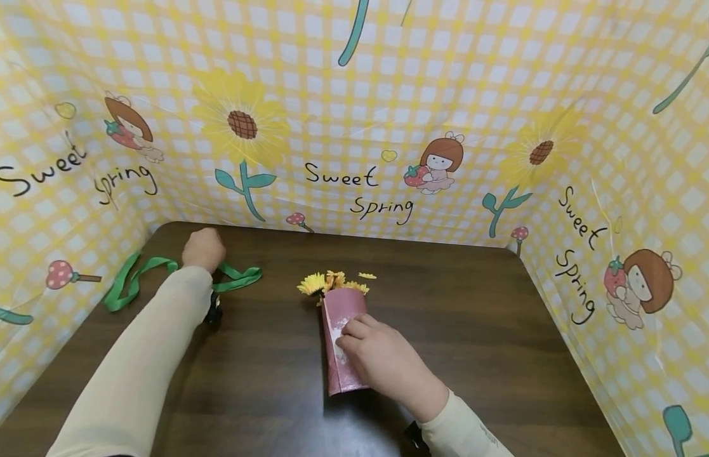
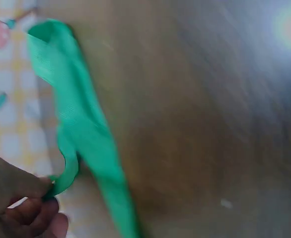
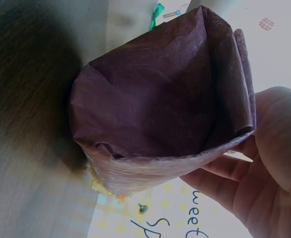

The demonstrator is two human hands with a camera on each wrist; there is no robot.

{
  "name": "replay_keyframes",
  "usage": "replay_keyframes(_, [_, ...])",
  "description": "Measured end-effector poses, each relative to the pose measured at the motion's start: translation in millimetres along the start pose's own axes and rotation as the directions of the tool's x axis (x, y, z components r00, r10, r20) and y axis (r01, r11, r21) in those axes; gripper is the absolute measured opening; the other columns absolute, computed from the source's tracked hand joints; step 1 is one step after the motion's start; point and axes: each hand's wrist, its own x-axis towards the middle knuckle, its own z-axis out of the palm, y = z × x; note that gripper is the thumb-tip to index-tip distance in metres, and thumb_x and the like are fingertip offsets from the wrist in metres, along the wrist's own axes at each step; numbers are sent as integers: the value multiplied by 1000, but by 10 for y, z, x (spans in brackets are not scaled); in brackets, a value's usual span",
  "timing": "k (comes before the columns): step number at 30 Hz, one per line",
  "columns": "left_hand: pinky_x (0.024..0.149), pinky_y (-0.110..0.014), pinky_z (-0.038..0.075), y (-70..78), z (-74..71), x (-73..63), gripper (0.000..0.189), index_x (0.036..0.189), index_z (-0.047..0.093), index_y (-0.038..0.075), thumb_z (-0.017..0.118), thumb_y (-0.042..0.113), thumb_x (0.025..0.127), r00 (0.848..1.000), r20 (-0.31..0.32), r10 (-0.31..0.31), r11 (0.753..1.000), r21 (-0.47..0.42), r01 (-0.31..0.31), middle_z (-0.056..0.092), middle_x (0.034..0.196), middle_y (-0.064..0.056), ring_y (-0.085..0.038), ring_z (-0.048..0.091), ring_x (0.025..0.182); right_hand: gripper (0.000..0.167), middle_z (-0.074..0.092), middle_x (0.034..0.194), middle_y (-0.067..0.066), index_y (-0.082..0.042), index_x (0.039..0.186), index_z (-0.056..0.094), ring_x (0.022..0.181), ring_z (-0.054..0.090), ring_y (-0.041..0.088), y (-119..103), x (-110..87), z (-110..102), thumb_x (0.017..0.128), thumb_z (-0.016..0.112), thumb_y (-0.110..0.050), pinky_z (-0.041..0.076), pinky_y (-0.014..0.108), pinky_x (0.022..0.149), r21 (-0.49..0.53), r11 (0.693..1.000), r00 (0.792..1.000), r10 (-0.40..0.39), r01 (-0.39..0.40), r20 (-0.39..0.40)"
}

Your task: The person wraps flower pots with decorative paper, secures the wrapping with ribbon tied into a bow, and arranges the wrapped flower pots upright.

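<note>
A bouquet of yellow flowers (image 1: 315,284) in pink wrapping paper (image 1: 347,371) lies in the middle of the dark table, its blossoms pointing away from me. My right hand (image 1: 383,358) grips the wrapping from the right side. In the right wrist view the wrapping's folded lower end (image 3: 150,99) gapes open, with fingers beneath it. At the back left, my left hand (image 1: 204,249) pinches a green ribbon (image 1: 240,278) between thumb and fingers. The left wrist view has the ribbon (image 2: 81,109) running loosely along the table, with one bend in the left hand (image 2: 21,198).
The brown table (image 1: 263,368) is enclosed at the back and sides by a yellow-checked cloth (image 1: 354,114) printed with flowers and lettering. A loose yellow petal or small flower (image 1: 367,276) lies just beyond the bouquet. A small pale scrap (image 2: 226,203) shows on the table.
</note>
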Motion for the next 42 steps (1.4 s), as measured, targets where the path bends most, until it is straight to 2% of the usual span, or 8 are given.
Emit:
replay_keyframes(6, [69, -49, 52, 741, -160, -85, 29, 117, 61, -3, 48, 5, 92, 985, -133, 109, 977, -169, -131, 64, 109, -25, -42, 62, 92, 16, 62, 96, -6, -18, 94, 73, 97, 58, 15, 11, -22, 1, 96, 60, -9, 52, 26, 89, -7, 1000, 1000, 0, 0, -14])
replay_keyframes(15, [84, -39, 55, 2230, -339, -426, 23, 121, 67, 3, 62, 12, 101, 914, -98, 393, 795, -464, -392, 69, 112, -14, -28, 66, 100, 15, 60, 94, -7, -19, 93, 73, 91, 56, 14, -4, -6, 40, 93, 64, -7, 51, 25, 82, -3, 1000, 999, -17, 16, -45])
replay_keyframes(18, [92, -38, 55, 2532, -326, -513, 26, 127, 67, 6, 62, 13, 103, 820, 32, 572, 728, -479, -490, 69, 120, -10, -26, 67, 108, 14, 62, 95, -6, -18, 93, 73, 92, 57, 14, -10, 2, 27, 93, 65, -7, 52, 26, 84, -2, 1000, 999, -15, 15, -44])
replay_keyframes(23, [99, -36, 53, 2762, -236, -780, 37, 142, 61, 17, 57, 16, 106, 546, 305, 781, 621, -474, -624, 56, 150, -3, -19, 62, 126, 14, 63, 95, -6, -18, 94, 73, 93, 58, 14, 1, 4, 20, 93, 63, -8, 52, 27, 85, -10, 1000, 999, -7, 6, -35])
replay_keyframes(25, [98, -33, 53, 2770, -193, -939, 37, 142, 61, 21, 56, 15, 106, 501, 318, 805, 593, -428, -682, 53, 153, -1, -16, 61, 127, 14, 64, 96, -6, -18, 94, 73, 93, 58, 14, 9, 0, 26, 92, 64, -8, 52, 27, 85, -7, 1000, 999, -12, 12, -40])
replay_keyframes(30, [92, -32, 55, 2583, -174, -1497, 27, 128, 69, 13, 59, 7, 103, 555, 147, 819, 574, -233, -785, 68, 127, -3, -16, 65, 110, 15, 64, 97, -7, -18, 91, 73, 94, 59, 14, -3, 0, 38, 93, 63, -7, 51, 25, 84, 4, 1000, 998, -31, 31, -55])
replay_keyframes(37, [78, -34, 55, 2145, 29, -2410, 15, 98, 68, 10, 70, -3, 90, 734, 9, 679, 732, -87, -676, 63, 96, -1, -16, 61, 88, 14, 63, 95, -7, -18, 92, 74, 91, 57, 14, 19, -21, 13, 90, 68, -7, 52, 24, 81, 27, 1000, 998, -6, 8, -59])
replay_keyframes(42, [72, -30, 52, 1934, 302, -2567, 21, 97, 62, 9, 75, -2, 85, 722, 34, 691, 720, -122, -683, 60, 91, -3, -14, 55, 82, 9, 67, 97, -8, -19, 94, 78, 95, 60, 11, 19, -33, 22, 90, 75, -12, 55, 24, 82, 103, 994, 996, 45, -38, -71])
